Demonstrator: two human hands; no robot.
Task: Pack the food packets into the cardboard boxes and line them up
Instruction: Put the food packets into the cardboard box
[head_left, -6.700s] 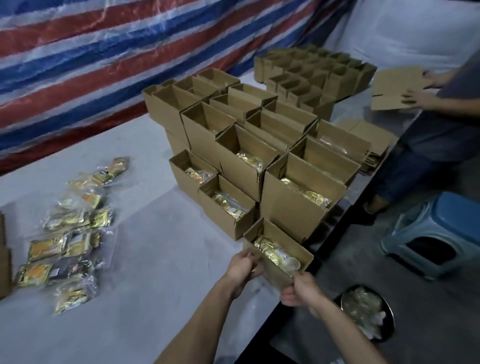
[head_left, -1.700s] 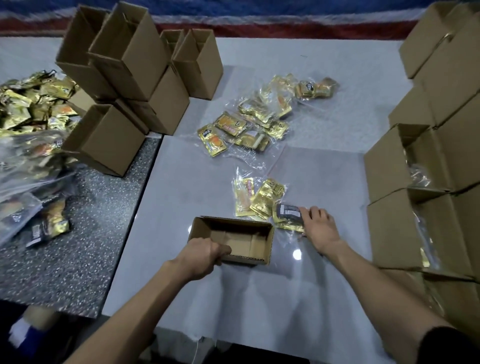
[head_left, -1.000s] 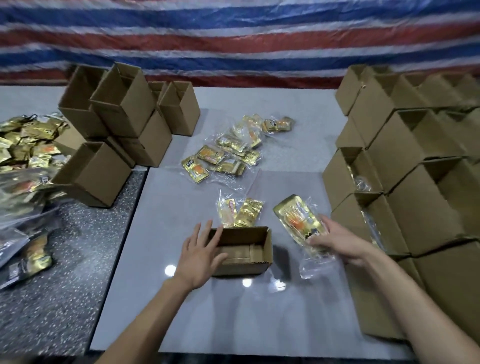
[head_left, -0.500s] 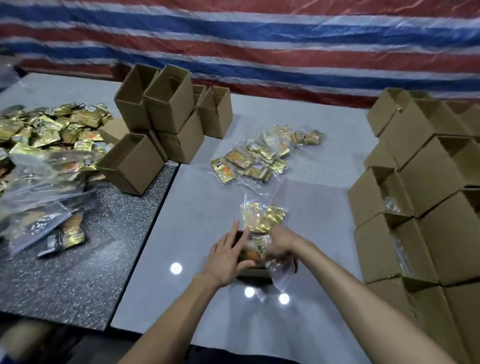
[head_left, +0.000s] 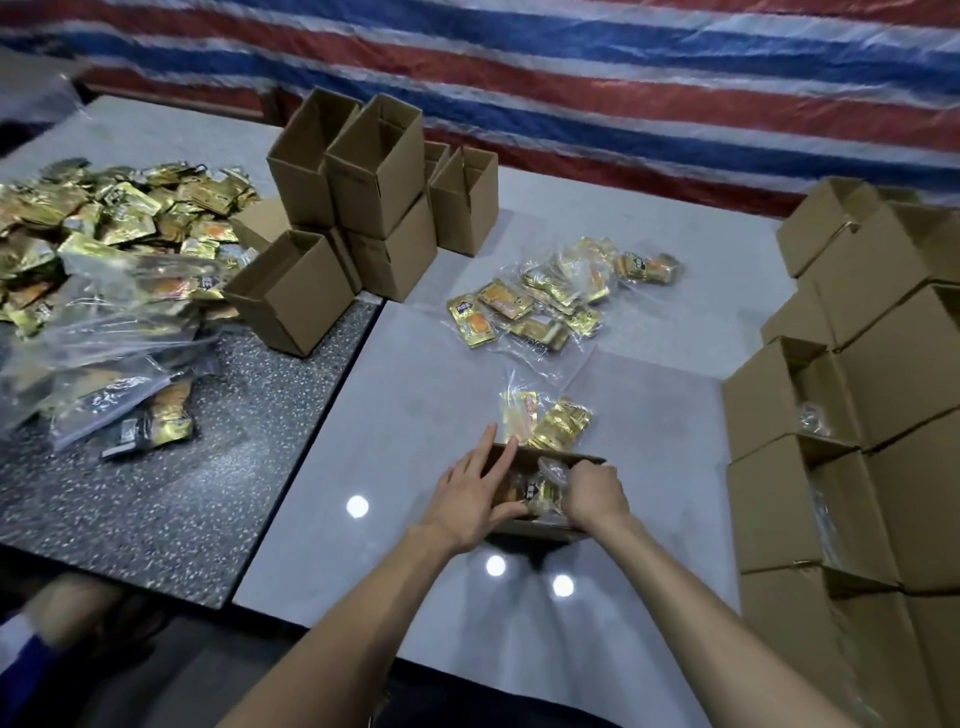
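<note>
Cardboard box (head_left: 537, 529), 6 o'clock on bench (head_left: 415, 415): flat-fingered left hand (head_left: 470, 501) touches its 9 o'clock wall; right hand (head_left: 592, 493) grips food packet (head_left: 535, 491) inside.

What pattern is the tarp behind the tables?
Red, white and blue horizontal stripes run across the tarp, shown best in the head view.

Dim, overhead glare spots, blurred, warped edges

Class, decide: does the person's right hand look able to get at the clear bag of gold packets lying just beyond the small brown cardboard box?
Probably yes. The clear bag of gold packets lies uncovered just past the small brown cardboard box; the right hand must first release the packet it grips inside.
</note>
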